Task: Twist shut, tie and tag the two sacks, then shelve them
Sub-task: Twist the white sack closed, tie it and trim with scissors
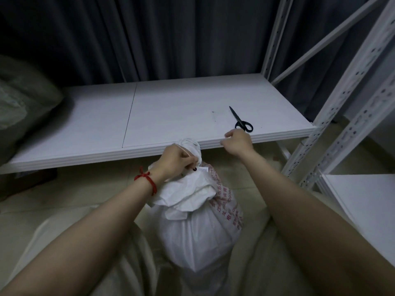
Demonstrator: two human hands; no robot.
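A white sack (pixel 198 231) with red print stands on the floor between my knees, its neck (pixel 190 146) twisted shut just under the shelf edge. My left hand (pixel 177 161) pinches a thin pale string (pixel 185 152) that wraps the neck. A small white tag (pixel 203 169) lies against the sack beside my fingers. My right hand (pixel 237 142) is raised to the right with its fingers curled; whether it holds the string's other end is too fine to see. A second, greenish sack (pixel 23 103) lies on the shelf at far left.
The white shelf board (pixel 171 112) runs across in front of me, with black scissors (pixel 241 121) near its front right. White perforated uprights (pixel 342 103) stand at right. A lower white board (pixel 363 199) is at right. Dark curtains hang behind.
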